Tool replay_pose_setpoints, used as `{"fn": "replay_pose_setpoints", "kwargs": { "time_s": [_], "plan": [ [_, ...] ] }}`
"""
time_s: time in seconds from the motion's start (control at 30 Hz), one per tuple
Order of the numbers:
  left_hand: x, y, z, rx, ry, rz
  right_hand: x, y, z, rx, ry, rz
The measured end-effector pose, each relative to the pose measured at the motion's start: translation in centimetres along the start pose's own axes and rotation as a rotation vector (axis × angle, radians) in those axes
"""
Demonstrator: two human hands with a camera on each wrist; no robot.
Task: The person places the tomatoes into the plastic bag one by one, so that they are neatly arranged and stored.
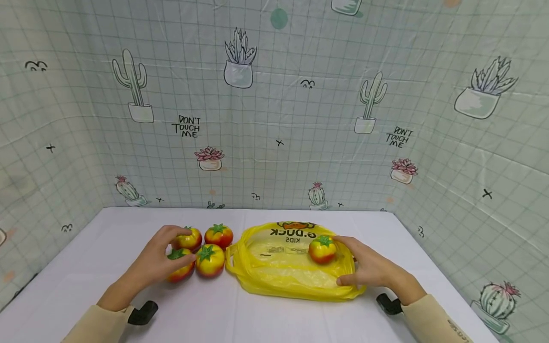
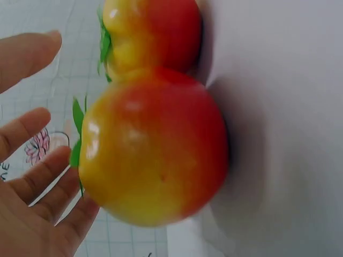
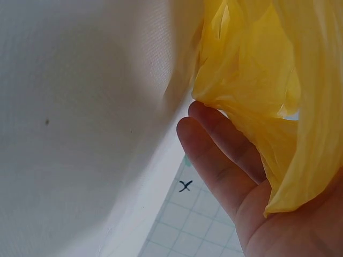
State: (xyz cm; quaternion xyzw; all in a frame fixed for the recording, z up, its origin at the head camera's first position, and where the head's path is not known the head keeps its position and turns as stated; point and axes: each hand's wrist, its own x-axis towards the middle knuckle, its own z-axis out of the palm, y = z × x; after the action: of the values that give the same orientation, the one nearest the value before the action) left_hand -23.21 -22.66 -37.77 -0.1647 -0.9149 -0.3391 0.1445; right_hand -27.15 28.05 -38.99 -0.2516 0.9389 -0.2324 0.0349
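Note:
Several red-and-yellow tomatoes [image 1: 210, 260] with green leafy tops stand close together at the left. Over them my left hand [image 1: 160, 255] reaches with thumb and fingers spread; in the left wrist view the fingers look apart around a gap, beside a large tomato [image 2: 155, 150]. A yellow plastic bag [image 1: 283, 286] lies spread out at the middle right. Another tomato [image 1: 322, 249] rests at the bag's right part; I cannot tell whether it lies inside. My right hand [image 1: 371, 264] is at the bag's right edge, fingertips near that tomato. In the right wrist view its fingers [image 3: 214, 166] extend fairly straight under the bag's plastic.
A white table [image 1: 266, 321] lies beneath everything. Behind and at both sides hangs a gridded cloth [image 1: 274, 105] printed with cacti and potted plants. Black straps [image 1: 143, 313] show at both wrists, next to beige sleeves [image 1: 96, 326].

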Motion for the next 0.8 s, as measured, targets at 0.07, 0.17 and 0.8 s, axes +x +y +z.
{"fn": "replay_pose_setpoints", "kwargs": {
  "time_s": [0.07, 0.17, 0.8],
  "plan": [
    [-0.2, -0.1, -0.2, -0.011, -0.018, -0.014, 0.0, 0.0, 0.0, 0.003, -0.002, 0.001],
    [-0.3, -0.3, -0.5, -0.017, -0.04, -0.016, 0.0, 0.0, 0.0, 0.001, -0.002, 0.0],
    [-1.1, -1.5, -1.1, -0.02, -0.134, -0.029, 0.1, 0.1, 0.1, -0.004, 0.005, -0.001]
  ]
}}
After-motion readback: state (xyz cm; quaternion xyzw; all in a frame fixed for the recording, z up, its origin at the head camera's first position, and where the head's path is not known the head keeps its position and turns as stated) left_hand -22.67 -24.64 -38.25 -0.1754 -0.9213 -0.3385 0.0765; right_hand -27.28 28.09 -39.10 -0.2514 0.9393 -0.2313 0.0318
